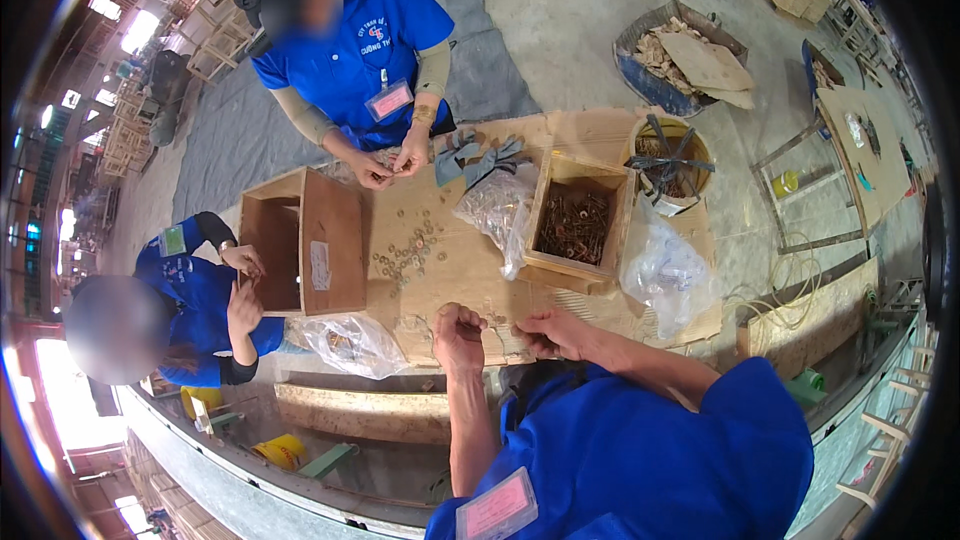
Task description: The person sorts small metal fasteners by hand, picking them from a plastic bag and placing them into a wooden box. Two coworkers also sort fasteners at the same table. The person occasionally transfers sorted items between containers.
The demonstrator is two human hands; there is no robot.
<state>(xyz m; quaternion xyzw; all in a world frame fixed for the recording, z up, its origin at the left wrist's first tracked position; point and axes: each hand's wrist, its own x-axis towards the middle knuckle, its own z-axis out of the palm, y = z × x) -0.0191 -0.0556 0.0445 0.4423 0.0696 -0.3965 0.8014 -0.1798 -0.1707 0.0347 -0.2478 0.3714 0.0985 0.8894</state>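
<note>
Near the tabletop (450, 270) edge closest to me: both hands up over the board. L hand (458, 332) curled into a fist, grip narrow; something small may sit inside, can't tell what. R hand (553, 332) w/ fingers pinched together, just beside the L, grip also narrow on a tiny piece too small to make out. Small parts lie on the board betw. the two hands.

Landmark = wooden box of screws (577, 225). Beyond my R hand, on the far side of the board. Left of box: clear bag of hardware (492, 205), touching it. Further left: scatter of washers (410, 252) loose on the tabletop. Right of box: crumpled clear bag (665, 270), and a round bucket (668, 165) behind that. Grey gloves (478, 155) beyond the box, far-left corner. Open cardboard box (305, 240) well left.

Co-worker in blue shirt across from me, 2nd person beside the cardboard box.
</note>
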